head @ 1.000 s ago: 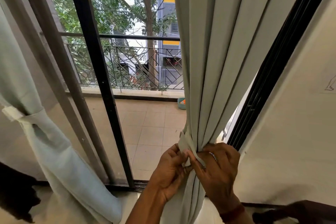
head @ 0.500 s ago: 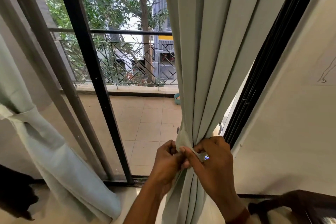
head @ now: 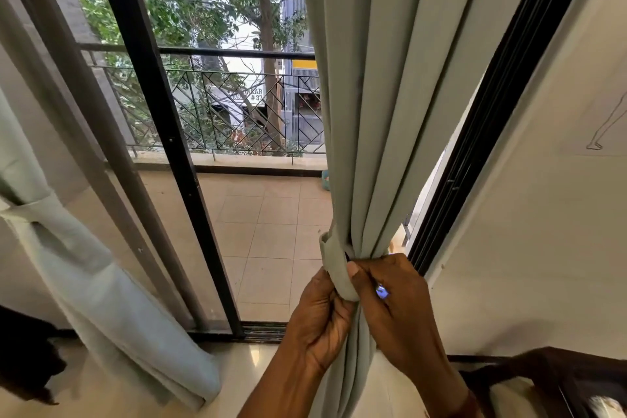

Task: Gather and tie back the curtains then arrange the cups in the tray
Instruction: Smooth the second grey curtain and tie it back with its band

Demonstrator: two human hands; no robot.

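The pale grey-green right curtain (head: 390, 95) hangs gathered into a bunch in front of me. A matching fabric tie-back band (head: 334, 268) wraps around its waist. My left hand (head: 319, 322) grips the band's end on the left side of the bunch. My right hand (head: 393, 309) pinches the band from the right, a ring on one finger. The left curtain (head: 101, 282) is tied with its own band (head: 30, 210) and hangs at the far left. No cups or tray are in view.
A black-framed sliding glass door (head: 163, 153) stands before a tiled balcony (head: 268, 231) with a metal railing (head: 237, 105). A white wall (head: 543, 214) is on the right. Dark wooden furniture (head: 559, 380) sits at the lower right, a dark object (head: 23, 360) at the lower left.
Both hands stayed on the tie-back at the right curtain's waist. The band now shows as a wider loop folded down between my hands. My view shifted slightly.
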